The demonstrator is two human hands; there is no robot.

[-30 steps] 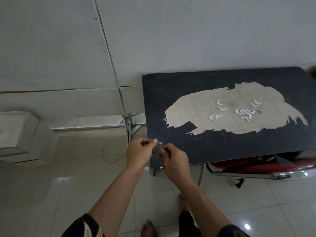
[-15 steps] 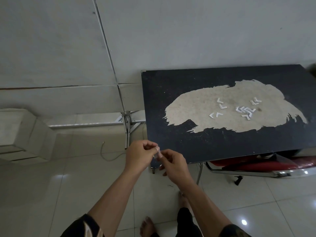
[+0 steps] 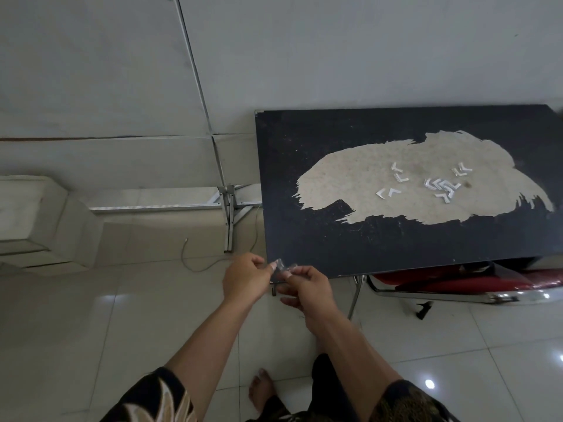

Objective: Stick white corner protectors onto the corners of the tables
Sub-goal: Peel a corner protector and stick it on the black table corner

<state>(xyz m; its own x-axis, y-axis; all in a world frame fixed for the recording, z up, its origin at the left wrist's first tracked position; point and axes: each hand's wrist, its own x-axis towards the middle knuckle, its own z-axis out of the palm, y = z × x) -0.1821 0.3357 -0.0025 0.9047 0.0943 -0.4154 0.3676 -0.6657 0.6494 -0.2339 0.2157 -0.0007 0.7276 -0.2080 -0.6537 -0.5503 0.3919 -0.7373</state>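
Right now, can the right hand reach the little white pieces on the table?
Probably yes, once it lets go: the right hand and left hand both pinch a small piece at the table's near corner, and nothing stands between it and the white corner protectors.

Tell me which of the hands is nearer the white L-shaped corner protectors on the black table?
Right. The right hand is at the near-left corner of the black table, below-left of the white corner protectors; the left hand farther left, past the edge.
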